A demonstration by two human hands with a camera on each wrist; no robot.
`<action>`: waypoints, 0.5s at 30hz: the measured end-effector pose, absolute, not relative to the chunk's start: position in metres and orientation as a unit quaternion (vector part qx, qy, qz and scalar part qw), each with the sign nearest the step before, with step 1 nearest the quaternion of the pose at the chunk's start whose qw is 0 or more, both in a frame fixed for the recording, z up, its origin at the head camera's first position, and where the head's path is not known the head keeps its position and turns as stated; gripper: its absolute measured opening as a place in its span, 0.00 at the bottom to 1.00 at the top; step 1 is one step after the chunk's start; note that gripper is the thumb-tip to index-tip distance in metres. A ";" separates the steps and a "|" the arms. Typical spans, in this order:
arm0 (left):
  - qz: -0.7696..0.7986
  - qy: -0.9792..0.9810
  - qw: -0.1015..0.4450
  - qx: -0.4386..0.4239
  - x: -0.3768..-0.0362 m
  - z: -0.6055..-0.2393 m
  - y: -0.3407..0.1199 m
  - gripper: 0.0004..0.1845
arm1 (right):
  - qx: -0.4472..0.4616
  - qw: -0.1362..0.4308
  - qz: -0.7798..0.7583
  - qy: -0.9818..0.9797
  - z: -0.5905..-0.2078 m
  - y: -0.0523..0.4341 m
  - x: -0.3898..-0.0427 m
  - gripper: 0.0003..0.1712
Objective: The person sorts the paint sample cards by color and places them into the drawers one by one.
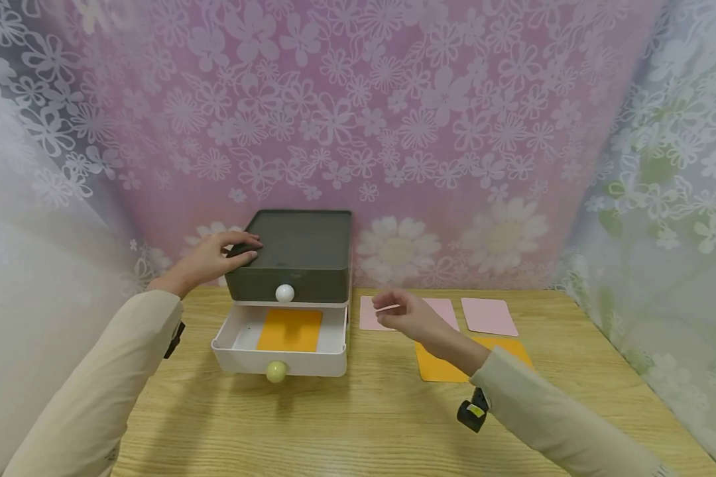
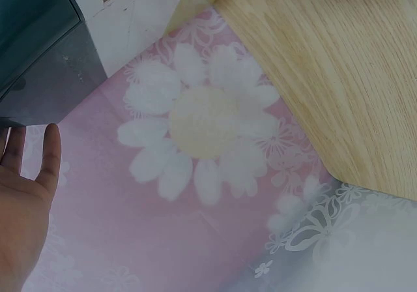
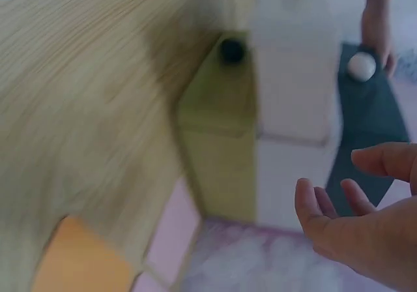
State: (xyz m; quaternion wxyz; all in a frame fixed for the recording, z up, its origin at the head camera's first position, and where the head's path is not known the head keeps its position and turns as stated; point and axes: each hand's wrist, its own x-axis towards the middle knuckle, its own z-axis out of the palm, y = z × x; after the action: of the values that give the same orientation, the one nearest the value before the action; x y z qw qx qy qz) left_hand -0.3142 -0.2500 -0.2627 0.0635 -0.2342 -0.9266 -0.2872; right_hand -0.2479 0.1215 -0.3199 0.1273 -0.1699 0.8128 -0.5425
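A small drawer unit [image 1: 298,245] has a dark grey top section with a white knob [image 1: 284,293]. Below it, a white drawer [image 1: 322,363] with a yellow-green knob [image 1: 276,371] is pulled out, and an orange card [image 1: 289,330] lies inside. My left hand [image 1: 205,260] rests on the unit's top left edge; in the left wrist view, fingertips [image 2: 51,148] touch the grey side. My right hand [image 1: 414,321] hovers over the pink cards [image 1: 489,316], right of the unit. Its fingers are loosely bent, with nothing between them.
Orange paper [image 1: 438,368] lies partly under the right forearm on the wooden table [image 1: 370,424]. A green lowest section [image 3: 218,168] with a black knob [image 3: 232,51] shows in the right wrist view. Flowered curtains [image 1: 364,132] stand behind and at both sides.
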 end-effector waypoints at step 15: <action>-0.292 -0.925 0.064 -0.235 -0.313 -0.262 -0.249 0.17 | -0.232 -0.002 -0.324 0.917 -0.399 0.229 -0.278 0.18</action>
State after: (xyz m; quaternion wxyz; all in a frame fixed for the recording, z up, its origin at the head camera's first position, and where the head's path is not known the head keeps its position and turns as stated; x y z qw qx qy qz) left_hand -0.3132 -0.2489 -0.2624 0.0637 -0.2353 -0.9249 -0.2918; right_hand -0.2784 0.2288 -0.3991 -0.0020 -0.2317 0.9174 -0.3236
